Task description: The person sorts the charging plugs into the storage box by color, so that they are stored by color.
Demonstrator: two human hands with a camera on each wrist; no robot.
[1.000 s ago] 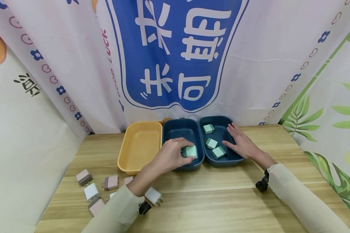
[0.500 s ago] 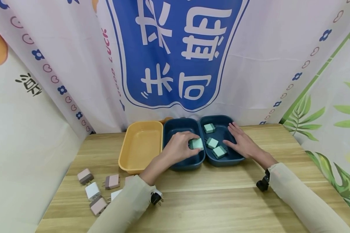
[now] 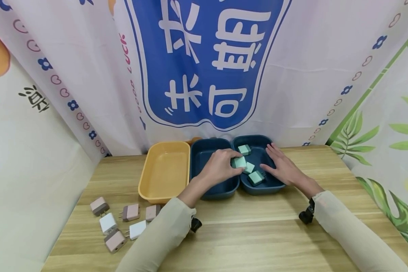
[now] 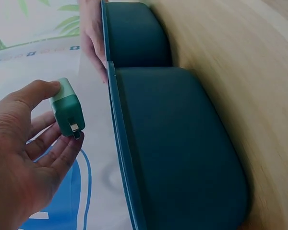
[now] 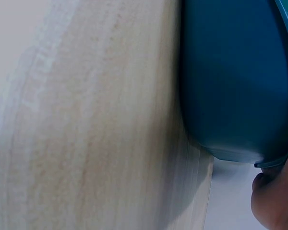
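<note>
My left hand (image 3: pixel 220 166) pinches a mint-green charger (image 3: pixel 239 163) between thumb and fingers, above the adjoining rims of the two dark blue bins. In the left wrist view the held charger (image 4: pixel 68 109) shows its darker green end and metal prongs. Inside the right blue bin (image 3: pixel 263 190) lie more green chargers (image 3: pixel 256 177), one partly hidden behind the held one. Fingers spread, my right hand (image 3: pixel 283 167) rests at that bin's right rim. The middle blue bin (image 3: pixel 204 149) sits directly beneath my left wrist and palm.
A yellow bin (image 3: pixel 164 170) stands left of the blue ones. Pink chargers (image 3: pixel 130 212) and white chargers (image 3: pixel 108 223) lie loose at the table's left front, some near my left sleeve. A printed curtain (image 3: pixel 292 75) hangs just behind the bins.
My left hand has carried the green charger rightward, from over the middle blue bin to the right bin's left edge. My right hand has stayed in place.
</note>
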